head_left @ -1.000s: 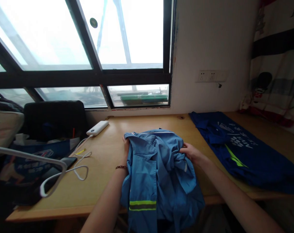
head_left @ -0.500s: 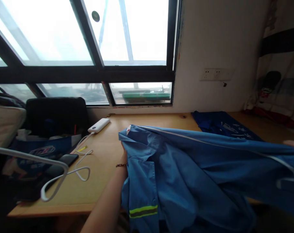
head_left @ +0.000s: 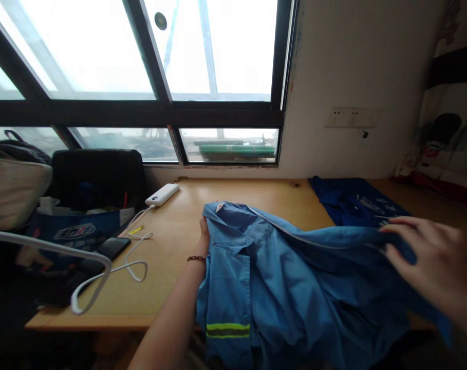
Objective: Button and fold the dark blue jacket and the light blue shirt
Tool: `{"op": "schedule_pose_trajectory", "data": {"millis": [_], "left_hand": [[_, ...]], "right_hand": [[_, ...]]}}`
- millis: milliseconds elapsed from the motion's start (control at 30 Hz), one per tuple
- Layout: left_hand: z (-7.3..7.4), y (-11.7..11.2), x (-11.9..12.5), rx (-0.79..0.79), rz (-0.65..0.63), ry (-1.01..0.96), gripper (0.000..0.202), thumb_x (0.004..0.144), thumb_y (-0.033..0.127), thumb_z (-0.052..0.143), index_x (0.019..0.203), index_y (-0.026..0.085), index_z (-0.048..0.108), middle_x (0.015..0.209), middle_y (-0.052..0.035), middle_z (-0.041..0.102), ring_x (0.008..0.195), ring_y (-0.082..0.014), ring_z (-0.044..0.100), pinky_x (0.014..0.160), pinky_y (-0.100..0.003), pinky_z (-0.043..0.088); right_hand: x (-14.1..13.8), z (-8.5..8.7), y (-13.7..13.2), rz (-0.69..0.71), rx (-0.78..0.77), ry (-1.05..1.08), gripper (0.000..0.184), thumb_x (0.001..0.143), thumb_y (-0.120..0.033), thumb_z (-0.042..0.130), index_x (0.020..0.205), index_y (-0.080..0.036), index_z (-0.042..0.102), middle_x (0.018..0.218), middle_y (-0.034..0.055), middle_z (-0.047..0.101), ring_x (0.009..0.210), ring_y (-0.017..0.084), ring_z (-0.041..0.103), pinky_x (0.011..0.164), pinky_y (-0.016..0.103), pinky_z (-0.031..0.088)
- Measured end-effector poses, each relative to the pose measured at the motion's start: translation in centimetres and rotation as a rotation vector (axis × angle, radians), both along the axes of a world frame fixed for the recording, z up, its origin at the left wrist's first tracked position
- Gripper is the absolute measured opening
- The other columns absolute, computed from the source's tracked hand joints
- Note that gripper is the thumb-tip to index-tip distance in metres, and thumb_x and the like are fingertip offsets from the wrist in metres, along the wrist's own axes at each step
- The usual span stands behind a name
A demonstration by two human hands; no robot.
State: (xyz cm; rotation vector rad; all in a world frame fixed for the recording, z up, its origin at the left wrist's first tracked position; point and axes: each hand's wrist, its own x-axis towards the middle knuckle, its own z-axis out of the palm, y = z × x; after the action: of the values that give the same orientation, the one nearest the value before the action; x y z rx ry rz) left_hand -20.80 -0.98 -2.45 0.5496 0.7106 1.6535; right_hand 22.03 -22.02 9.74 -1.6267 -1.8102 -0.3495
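Note:
A blue work jacket (head_left: 287, 288) with a yellow-green reflective stripe hangs over the table's front edge, its collar with a small white tag toward the window. My left hand (head_left: 205, 231) is at the collar's left side, closed on the cloth, with most fingers hidden behind it. A beaded bracelet (head_left: 197, 258) circles that wrist. At the right, my right hand (head_left: 426, 246) pinches the jacket's upper edge between thumb and fingers, near a thin pale piping line. The jacket's lower part drops out of view.
On the wooden table (head_left: 171, 226) lie a white power bank (head_left: 163, 195) with a cable, a dark phone (head_left: 115, 247) and a folded dark blue cloth (head_left: 364, 200). A white bent tube (head_left: 56, 247) crosses the left foreground. Bags (head_left: 79, 231) stand at the left, below the window.
My right hand has come inward from the right edge, still at the jacket's edge. The stretched cloth has slackened and bunched. My left hand stays at the collar; the view has shifted slightly.

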Motion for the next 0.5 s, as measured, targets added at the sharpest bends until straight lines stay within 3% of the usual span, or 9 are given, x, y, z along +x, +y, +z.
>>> {"op": "schedule_pose_trajectory", "data": {"millis": [33,133,233,300,400,500], "left_hand": [[0.0,0.1,0.0,-0.031,0.023,0.048,0.031,0.076,0.036,0.047,0.092,0.015,0.064,0.080,-0.0039,0.066,0.092,-0.0212,0.057,0.082,-0.031,0.046],[0.3,0.0,0.4,-0.071,0.080,0.131,0.026,0.073,0.028,0.052,0.093,0.015,0.063,0.076,-0.0027,0.066,0.093,-0.0211,0.058,0.082,-0.029,0.047],[1.0,-0.6,0.8,-0.034,0.115,0.199,0.027,0.069,0.017,0.055,0.095,0.015,0.063,0.080,-0.0030,0.066,0.097,-0.0215,0.056,0.083,-0.030,0.046],[1.4,-1.0,0.7,-0.010,0.124,0.239,0.027,0.069,0.012,0.054,0.095,0.014,0.063,0.082,-0.0038,0.067,0.100,-0.0216,0.055,0.085,-0.030,0.045],[1.6,-1.4,0.2,-0.012,0.108,0.231,0.025,0.069,0.012,0.054,0.093,0.014,0.063,0.083,-0.0041,0.067,0.100,-0.0209,0.054,0.086,-0.029,0.045],[1.3,-1.1,-0.2,-0.063,0.050,0.139,0.022,0.073,0.022,0.050,0.090,0.013,0.062,0.079,-0.0046,0.065,0.095,-0.0209,0.056,0.083,-0.030,0.046]], "right_hand": [[-2.7,-0.1,0.3,0.125,-0.057,0.047,0.023,0.070,-0.036,0.056,0.091,-0.027,0.062,0.109,0.0119,0.052,0.112,0.032,0.038,0.096,0.049,0.020],[-10.9,-1.7,1.0,0.485,-0.512,0.327,0.029,0.070,-0.039,0.059,0.098,-0.029,0.060,0.101,0.0072,0.057,0.097,0.026,0.050,0.086,0.040,0.037],[-18.2,-5.3,1.2,0.619,-0.967,0.663,0.068,0.063,-0.042,0.066,0.124,-0.024,0.041,0.097,0.0063,0.057,0.070,0.018,0.057,0.064,0.031,0.045],[-22.1,-8.0,1.6,0.585,-1.205,0.880,0.088,0.052,-0.038,0.074,0.128,-0.019,0.033,0.093,0.0050,0.055,0.056,0.013,0.056,0.053,0.027,0.045],[-25.5,-10.0,3.9,0.531,-1.269,1.230,0.074,0.046,-0.029,0.075,0.112,-0.014,0.047,0.079,0.0002,0.053,0.055,0.010,0.054,0.052,0.025,0.045],[-25.5,-8.2,9.3,0.560,-0.951,1.322,0.045,0.052,-0.029,0.071,0.092,-0.014,0.058,0.074,0.0000,0.056,0.062,0.012,0.055,0.057,0.025,0.045]]}}
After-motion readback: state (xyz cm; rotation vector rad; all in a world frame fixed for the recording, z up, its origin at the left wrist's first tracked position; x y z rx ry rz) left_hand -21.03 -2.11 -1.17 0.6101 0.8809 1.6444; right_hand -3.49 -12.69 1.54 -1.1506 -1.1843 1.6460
